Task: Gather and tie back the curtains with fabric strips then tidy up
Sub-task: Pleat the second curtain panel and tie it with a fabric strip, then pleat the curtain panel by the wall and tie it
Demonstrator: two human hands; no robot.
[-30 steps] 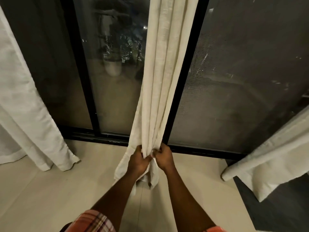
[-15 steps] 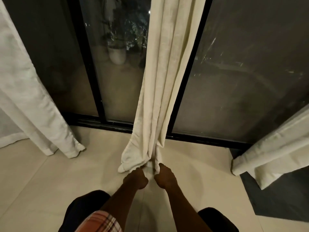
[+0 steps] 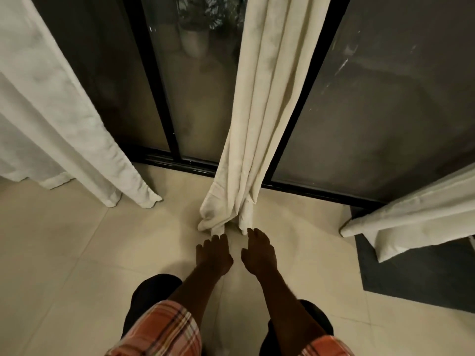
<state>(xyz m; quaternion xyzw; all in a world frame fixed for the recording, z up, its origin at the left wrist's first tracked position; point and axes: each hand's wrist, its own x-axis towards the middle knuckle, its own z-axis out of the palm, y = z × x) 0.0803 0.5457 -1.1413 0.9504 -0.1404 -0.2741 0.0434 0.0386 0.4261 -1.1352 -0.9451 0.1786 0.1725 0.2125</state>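
A cream middle curtain (image 3: 262, 119) hangs gathered in folds in front of the dark glass door, its hem bunched on the tiled floor. My left hand (image 3: 214, 254) reaches down with fingers extended, fingertips at the hem's left corner. My right hand (image 3: 258, 253) is beside it, fingers stretched toward the hem's right fold. Neither hand grips the cloth. A white curtain (image 3: 59, 111) hangs at the left and another white curtain (image 3: 413, 219) slants in at the right. No fabric strip is in view.
The black sliding door frame (image 3: 164, 104) and its bottom track run behind the curtains. A dark mat (image 3: 421, 278) lies on the floor at the right. My knees and plaid sleeves show at the bottom edge. Pale floor tiles (image 3: 64, 265) spread to the left.
Both hands slid down the middle curtain from its lower part to the hem at the floor, then let go and opened. The view dropped lower as I crouched.
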